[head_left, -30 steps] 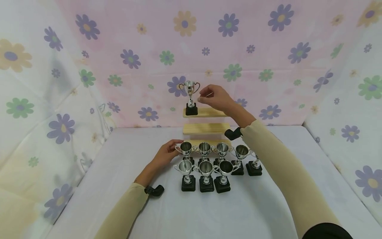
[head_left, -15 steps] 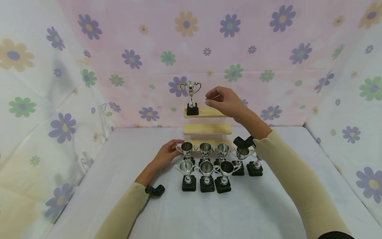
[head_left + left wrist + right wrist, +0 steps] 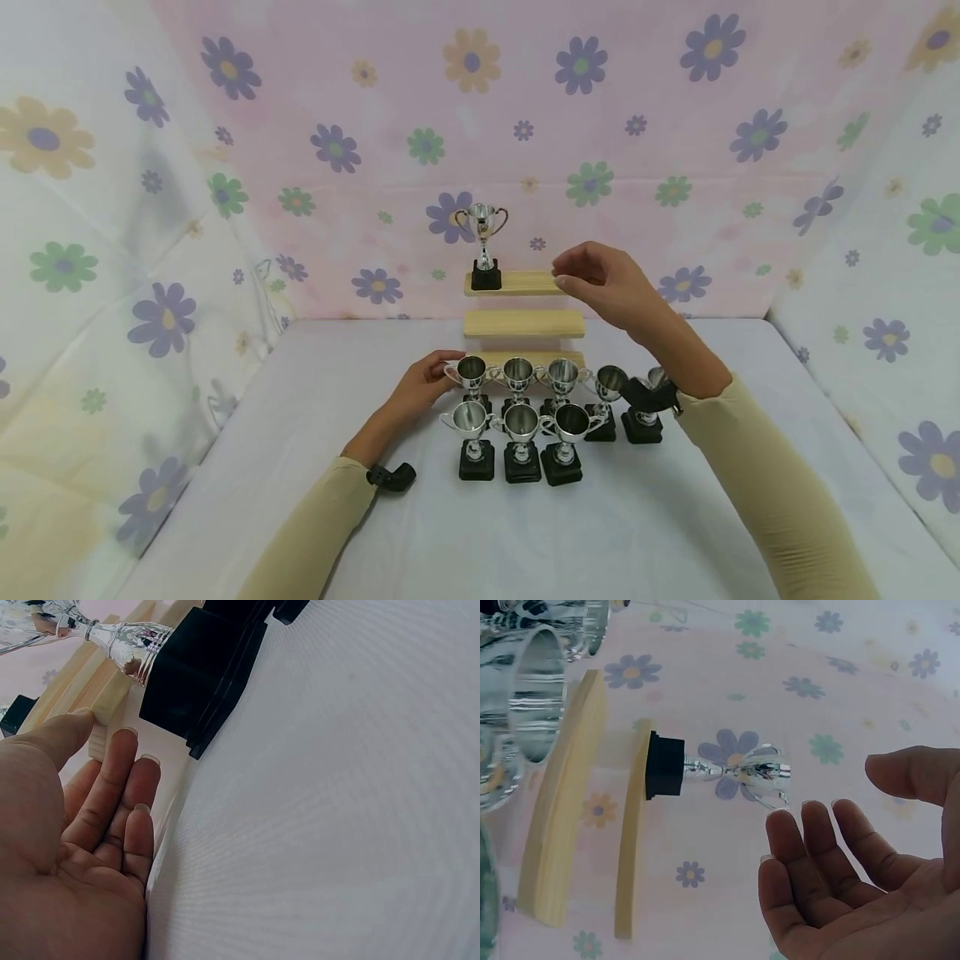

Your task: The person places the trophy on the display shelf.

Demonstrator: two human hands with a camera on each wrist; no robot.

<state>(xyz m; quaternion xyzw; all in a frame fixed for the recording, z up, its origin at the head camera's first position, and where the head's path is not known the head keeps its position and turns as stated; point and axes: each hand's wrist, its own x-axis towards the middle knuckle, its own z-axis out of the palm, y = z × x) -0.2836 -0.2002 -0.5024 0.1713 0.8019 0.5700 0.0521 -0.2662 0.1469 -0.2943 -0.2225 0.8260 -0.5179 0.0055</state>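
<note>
My left hand (image 3: 416, 387) is at the left end of the lowest wooden shelf (image 3: 570, 358), beside the trophies. In the left wrist view its thumb tip meets the end of a board (image 3: 111, 697), while the other fingers are loosely bent below it. My right hand (image 3: 611, 283), its fingers relaxed and apart, is raised near the right end of the top shelf (image 3: 525, 284) with nothing in it. A small silver two-handled trophy (image 3: 484, 237) on a black base stands upright at that shelf's left end. It is also the trophy (image 3: 742, 771) in the right wrist view.
Several more trophies stand on the white-covered table (image 3: 420, 542): a front row with a trophy (image 3: 521, 442), and a back row with a trophy (image 3: 610, 400). The bare middle shelf (image 3: 525, 323) is behind them. Flowered cloth (image 3: 375, 217) encloses the back and sides.
My right hand has moved right and slightly down, away from the trophy on the top shelf. That trophy stays in place. My left hand has not moved noticeably.
</note>
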